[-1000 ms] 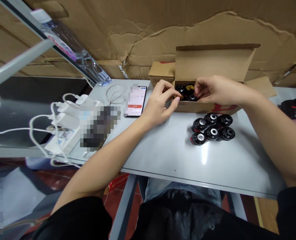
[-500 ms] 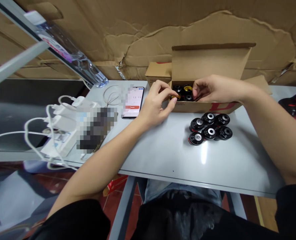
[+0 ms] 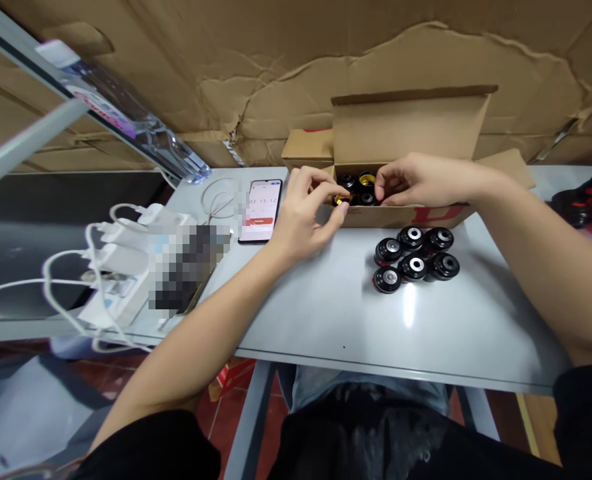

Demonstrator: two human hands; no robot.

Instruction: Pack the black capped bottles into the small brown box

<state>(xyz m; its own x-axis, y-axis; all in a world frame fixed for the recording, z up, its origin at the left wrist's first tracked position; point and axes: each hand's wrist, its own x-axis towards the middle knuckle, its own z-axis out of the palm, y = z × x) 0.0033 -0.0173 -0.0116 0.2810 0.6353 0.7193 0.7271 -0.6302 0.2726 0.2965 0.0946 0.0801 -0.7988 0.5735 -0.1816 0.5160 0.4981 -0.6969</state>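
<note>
My left hand (image 3: 302, 217) reaches over the left end of an open cardboard box (image 3: 391, 217), its thumb and fingers closed about a gold-rimmed round part (image 3: 343, 199). My right hand (image 3: 419, 179) dips into the same box from the right, with fingers curled together; what they hold, if anything, is hidden. Between the two hands several round black parts (image 3: 347, 183) stand in the box, one showing a yellow-gold ring (image 3: 367, 179) on top. In front of the box, several black round parts with silver centres (image 3: 415, 267) stand grouped on the grey table (image 3: 301, 313).
Left of the box lies a lit phone (image 3: 260, 210). Farther left are a white power strip (image 3: 121, 287) with cables and a tilted water bottle (image 3: 121, 110). A smaller cardboard box (image 3: 306, 147) adjoins the open one. Black and red items (image 3: 581, 203) sit at the right edge.
The whole view has shifted slightly. Both hands stay at the box in nearly the same places, and the grouped black parts have not moved on the table.
</note>
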